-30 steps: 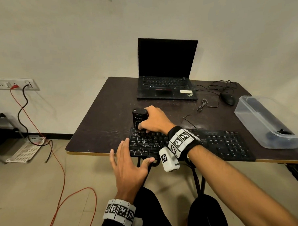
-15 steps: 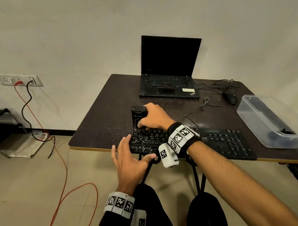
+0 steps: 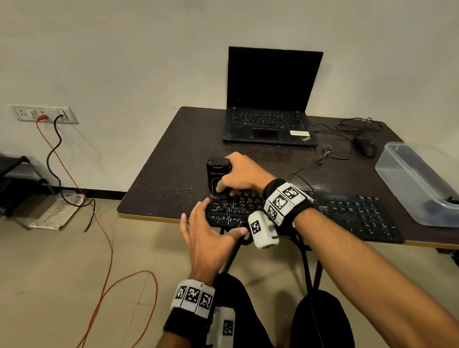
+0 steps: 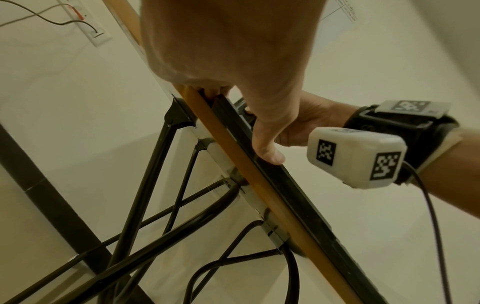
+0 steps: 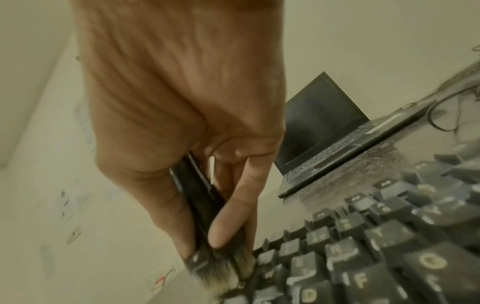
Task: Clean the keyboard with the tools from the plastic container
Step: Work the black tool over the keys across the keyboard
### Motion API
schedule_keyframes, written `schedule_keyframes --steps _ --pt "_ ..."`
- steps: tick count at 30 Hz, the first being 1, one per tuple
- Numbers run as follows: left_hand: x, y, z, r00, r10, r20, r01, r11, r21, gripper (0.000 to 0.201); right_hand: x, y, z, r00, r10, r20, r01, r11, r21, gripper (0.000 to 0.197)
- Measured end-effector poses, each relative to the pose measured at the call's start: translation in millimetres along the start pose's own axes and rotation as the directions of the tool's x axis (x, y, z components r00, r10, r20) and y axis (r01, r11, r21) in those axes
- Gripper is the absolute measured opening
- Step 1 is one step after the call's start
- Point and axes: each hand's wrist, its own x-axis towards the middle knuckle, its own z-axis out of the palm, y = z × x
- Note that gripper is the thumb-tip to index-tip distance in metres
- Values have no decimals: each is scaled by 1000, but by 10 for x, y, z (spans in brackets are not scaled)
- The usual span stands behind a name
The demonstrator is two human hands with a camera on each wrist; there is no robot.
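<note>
A black keyboard (image 3: 356, 215) lies along the front edge of the dark table (image 3: 171, 181). My right hand (image 3: 223, 187) grips a black brush tool (image 3: 218, 174), held upright over the keyboard's far left corner. In the right wrist view its pale bristles (image 5: 221, 271) touch the left-hand keys (image 5: 363, 246). My left hand (image 3: 212, 222) rests on the keyboard's near left corner with its fingers straight. In the left wrist view its thumb (image 4: 267, 144) presses on the keyboard's front edge (image 4: 298, 195). The clear plastic container (image 3: 413, 181) stands at the right.
An open black laptop (image 3: 268, 124) stands at the back of the table. A mouse (image 3: 365, 147) and loose cables lie to its right. Red and black cords run from a wall socket (image 3: 44, 114) across the floor at left. Black table legs (image 4: 145, 185) cross under the front edge.
The head view has drifted a little. Both hands keep their places at the keyboard's left end, the brush shifting only slightly.
</note>
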Motion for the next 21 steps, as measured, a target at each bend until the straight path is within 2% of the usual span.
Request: schedule_keyframes --steps 2,6,10,13,17,20,21 --pt "0 -5 16 1000 19 -6 -19 1000 13 113 -16 7 -11 998 -9 -59 9 1000 -9 18" --pt "-7 4 13 1000 17 -2 -17 1000 5 112 -84 -16 -6 998 -37 59 38 999 -18 21" --pt "-34 28 3 998 59 -11 -58 998 22 114 -161 17 -12 998 -42 -41 40 999 -35 19" --pt "-46 48 -16 999 41 2 -41 999 16 114 -217 6 -2 997 -68 38 69 997 -44 21" --pt "-54 57 -27 998 55 8 -55 998 28 114 -210 88 -17 994 -46 -97 39 997 -66 18" --pt "-24 34 -31 996 93 10 -93 994 57 115 -239 108 -48 999 -41 13 41 999 -35 20" --pt "-20 38 -36 994 104 15 -105 992 69 115 -249 124 -74 999 -33 11 34 999 -26 20"
